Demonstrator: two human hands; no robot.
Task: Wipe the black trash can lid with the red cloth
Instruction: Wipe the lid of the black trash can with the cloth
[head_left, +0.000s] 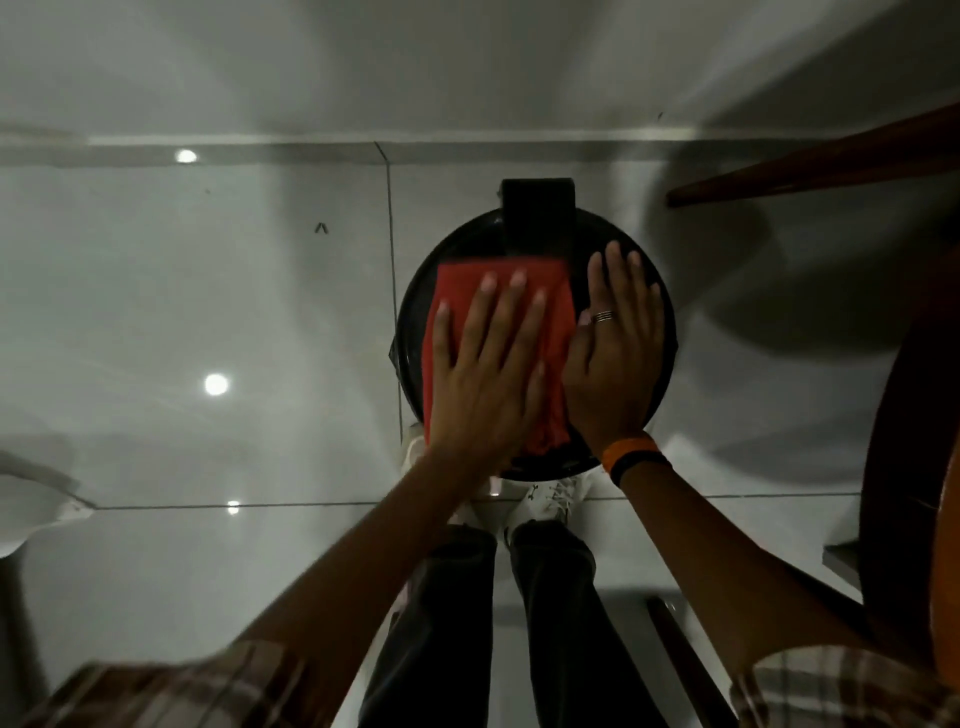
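Here the fingers (511, 306) of the left hand (488, 384) lie spread and flat on the red cloth (558, 312), pressing it onto the black trash can lid (410, 322) — the right hand (618, 358), fingers extended and close together, rests bare on the lid just beside the cloth, seemingly steadying it. The can stands on the tiled floor (208, 291) before the person's shoes. Wiping looks underway — next, the cloth likely needs sliding toward the uncovered rim, with pressure kept even.
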